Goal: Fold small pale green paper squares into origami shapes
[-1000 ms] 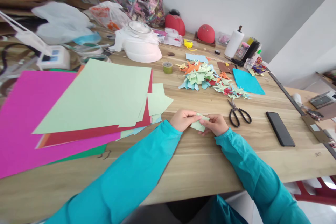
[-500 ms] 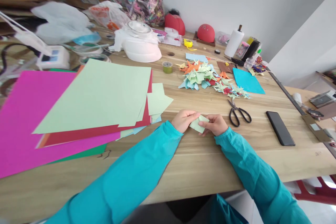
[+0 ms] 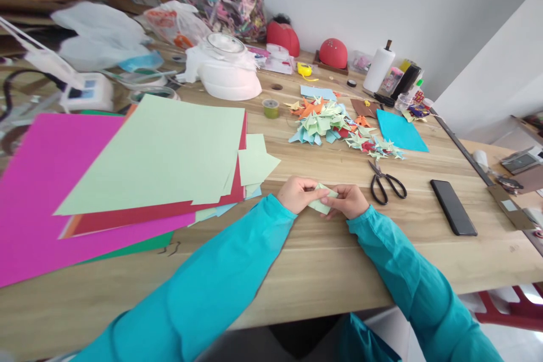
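Observation:
A small piece of pale green paper [image 3: 319, 206] is held between my two hands, just over the wooden table. My left hand [image 3: 298, 194] pinches its left side, with the thumb lying across the top. From the right, my right hand [image 3: 348, 201] grips the other side, thumb on top and fingers beneath. Both thumbs nearly meet on the paper, and its underside is hidden. Beyond my hands lies a pile of folded paper cranes or stars [image 3: 324, 121] in green, blue, orange and red; their exact shape is hard to make out.
Black-handled scissors [image 3: 384, 182] and a phone [image 3: 453, 207] lie to the right. Large pale green sheets [image 3: 169, 153] cover magenta paper [image 3: 55, 181] on the left, beside small green squares [image 3: 257, 161]. A tape roll [image 3: 270, 108] and turquoise sheet [image 3: 401, 130] lie farther back.
My left thumb has shifted right across the pale green paper, closer to my right thumb, and covers more of it. My right hand stays nearly still.

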A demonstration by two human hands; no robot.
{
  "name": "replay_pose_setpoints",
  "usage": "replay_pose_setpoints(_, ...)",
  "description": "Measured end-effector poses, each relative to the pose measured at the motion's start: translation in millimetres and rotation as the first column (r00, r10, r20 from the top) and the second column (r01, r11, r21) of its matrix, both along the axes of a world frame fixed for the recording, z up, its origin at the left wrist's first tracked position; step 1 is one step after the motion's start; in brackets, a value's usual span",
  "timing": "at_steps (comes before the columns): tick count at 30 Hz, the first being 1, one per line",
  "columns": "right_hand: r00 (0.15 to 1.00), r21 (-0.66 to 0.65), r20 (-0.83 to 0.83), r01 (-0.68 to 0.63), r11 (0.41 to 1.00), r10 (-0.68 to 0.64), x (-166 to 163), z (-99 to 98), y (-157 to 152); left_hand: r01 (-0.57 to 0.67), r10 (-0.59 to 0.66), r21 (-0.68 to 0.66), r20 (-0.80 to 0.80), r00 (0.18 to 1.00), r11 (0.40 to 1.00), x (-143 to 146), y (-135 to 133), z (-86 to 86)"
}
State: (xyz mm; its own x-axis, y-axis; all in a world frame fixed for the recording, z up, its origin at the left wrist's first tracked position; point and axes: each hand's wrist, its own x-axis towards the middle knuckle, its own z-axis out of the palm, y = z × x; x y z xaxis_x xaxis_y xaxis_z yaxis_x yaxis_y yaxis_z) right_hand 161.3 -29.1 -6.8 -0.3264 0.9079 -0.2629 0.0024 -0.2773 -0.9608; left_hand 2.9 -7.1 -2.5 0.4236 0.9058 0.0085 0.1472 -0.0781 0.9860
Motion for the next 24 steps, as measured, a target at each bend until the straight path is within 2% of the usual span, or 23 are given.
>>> replay_pose_setpoints(10,1.000,-0.059,-0.030,-0.004,0.998,0.003,1.0,6.1,-0.9,0.003,-0.003,0.010,-0.003,1.000,1.000,-1.6,2.4,-0.5)
replay_pose_setpoints(19,1.000,-0.032,-0.025,0.002,0.999,-0.003,-0.3,5.3,-1.3,0.021,-0.019,0.106,-0.024,1.000,0.994,-2.5,4.0,-0.1)
replay_pose_setpoints(24,1.000,-0.025,-0.012,0.002,1.000,-0.002,-1.6,4.3,-1.3,0.009,-0.006,0.095,-0.028,1.000,0.995,-3.1,4.5,-0.6)
